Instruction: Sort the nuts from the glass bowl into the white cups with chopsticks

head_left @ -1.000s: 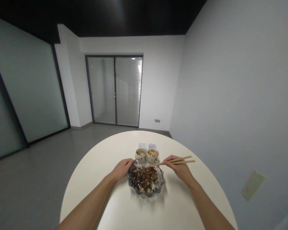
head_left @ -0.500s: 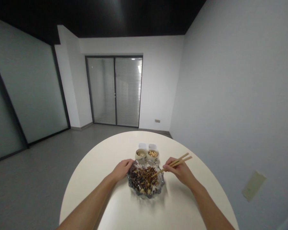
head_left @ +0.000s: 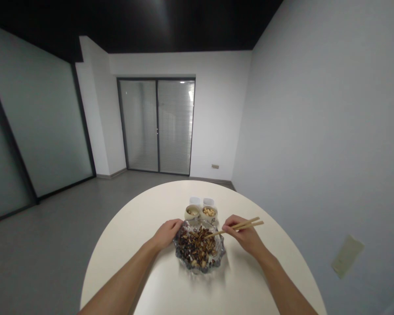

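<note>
A scalloped glass bowl of dark and pale seeds or nuts sits on a round white table. My left hand rests curled against the bowl's left rim. My right hand pinches a pair of wooden chopsticks, whose tips reach into the bowl's upper right part. Just behind the bowl stand two small cream cups: the left cup with pale pieces and the right cup with peanuts.
Two small white lids or tubs lie behind the cups. The table's far edge curves close to them. A grey wall runs along the right, with grey floor and glass doors beyond the table.
The chopstick tips went from near the cups down into the bowl, then lifted slightly toward its upper right. My left hand stayed on the rim.
</note>
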The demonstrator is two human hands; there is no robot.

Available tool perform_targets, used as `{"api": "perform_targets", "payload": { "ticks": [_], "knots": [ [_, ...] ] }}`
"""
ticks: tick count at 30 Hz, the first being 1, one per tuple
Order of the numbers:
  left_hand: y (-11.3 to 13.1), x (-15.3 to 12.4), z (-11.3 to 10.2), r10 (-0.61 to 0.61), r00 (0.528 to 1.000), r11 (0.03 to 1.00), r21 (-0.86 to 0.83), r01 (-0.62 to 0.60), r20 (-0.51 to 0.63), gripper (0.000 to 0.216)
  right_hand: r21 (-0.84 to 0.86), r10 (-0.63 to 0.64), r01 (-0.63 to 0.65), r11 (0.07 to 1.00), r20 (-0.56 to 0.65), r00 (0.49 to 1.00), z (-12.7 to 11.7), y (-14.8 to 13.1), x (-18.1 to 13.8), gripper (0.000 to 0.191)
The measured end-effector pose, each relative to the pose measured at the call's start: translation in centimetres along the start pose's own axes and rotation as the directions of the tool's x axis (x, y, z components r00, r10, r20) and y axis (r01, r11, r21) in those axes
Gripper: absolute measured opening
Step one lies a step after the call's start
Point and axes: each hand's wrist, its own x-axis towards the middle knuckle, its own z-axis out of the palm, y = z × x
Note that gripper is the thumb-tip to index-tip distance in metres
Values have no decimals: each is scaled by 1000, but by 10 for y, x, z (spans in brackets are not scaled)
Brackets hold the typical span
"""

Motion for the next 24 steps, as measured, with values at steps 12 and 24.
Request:
{"api": "perform_targets", "payload": {
  "ticks": [12,24],
  "knots": [
    [-3,1,0,0,1000,1000,-1,0,-8,55,38,56,-60,997,82,995,-11,-1,0,26],
    [-5,1,0,7,1000,1000,-7,-7,-13,57,21,58,-56,998,-104,993,-19,-14,-1,36]
  ]
}}
